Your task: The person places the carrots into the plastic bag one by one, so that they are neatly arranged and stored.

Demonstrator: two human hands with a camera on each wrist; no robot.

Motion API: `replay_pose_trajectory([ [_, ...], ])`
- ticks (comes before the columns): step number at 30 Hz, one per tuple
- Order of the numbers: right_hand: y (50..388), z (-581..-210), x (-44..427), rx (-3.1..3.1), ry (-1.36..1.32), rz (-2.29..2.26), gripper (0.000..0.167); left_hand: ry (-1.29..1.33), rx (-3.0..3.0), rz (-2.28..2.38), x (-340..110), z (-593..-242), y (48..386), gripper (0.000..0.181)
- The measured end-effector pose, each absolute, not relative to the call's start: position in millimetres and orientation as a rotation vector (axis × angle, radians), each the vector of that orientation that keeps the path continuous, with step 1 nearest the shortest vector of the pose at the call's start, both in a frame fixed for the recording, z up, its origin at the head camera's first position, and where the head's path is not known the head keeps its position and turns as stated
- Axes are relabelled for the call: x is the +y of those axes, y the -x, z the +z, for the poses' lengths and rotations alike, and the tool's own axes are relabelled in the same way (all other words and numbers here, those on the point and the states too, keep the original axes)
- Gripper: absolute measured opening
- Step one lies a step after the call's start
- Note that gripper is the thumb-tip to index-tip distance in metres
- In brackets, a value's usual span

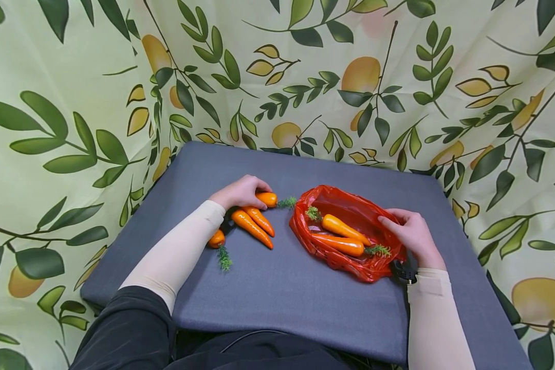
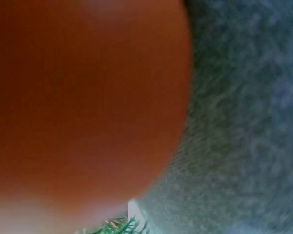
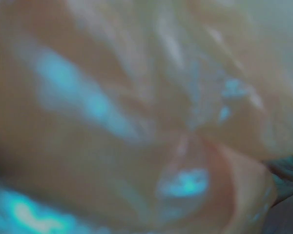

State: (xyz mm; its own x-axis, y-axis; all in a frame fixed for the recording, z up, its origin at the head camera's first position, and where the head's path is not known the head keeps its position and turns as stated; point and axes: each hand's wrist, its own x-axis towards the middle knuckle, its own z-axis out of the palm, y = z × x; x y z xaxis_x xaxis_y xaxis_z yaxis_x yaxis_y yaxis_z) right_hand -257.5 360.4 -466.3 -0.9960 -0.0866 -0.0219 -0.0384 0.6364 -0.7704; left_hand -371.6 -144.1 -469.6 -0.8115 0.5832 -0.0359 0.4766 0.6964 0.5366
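Note:
On the left of the table, my left hand [image 1: 244, 193] grips an orange carrot [image 1: 266, 199] whose green top [image 1: 287, 202] points right. Two carrots [image 1: 252, 229] lie just below that hand. Another carrot [image 1: 217, 239] is partly hidden behind the left forearm. A blurred orange surface [image 2: 83, 97], likely a carrot, fills much of the left wrist view. My right hand [image 1: 416, 235] pinches the right rim of a red plastic bag [image 1: 305, 234], which lies with its mouth spread. Inside are two carrots [image 1: 342, 228] with green tops. Blurred, shiny film [image 3: 112, 107] covers the right wrist view.
A grey cloth-covered table [image 1: 277, 293] carries everything. Leaf-and-fruit patterned curtains [image 1: 314, 92] stand close behind it and on both sides. A dark device [image 1: 403, 270] sits at the right wrist, beside the bag.

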Motion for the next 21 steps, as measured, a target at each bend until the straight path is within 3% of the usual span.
replay_pose_trajectory([
  [21, 256, -464, 360, 2.793, 0.121, -1.319, 0.056, -0.913, 2.732, 0.884, -151, -442, 369, 0.043],
])
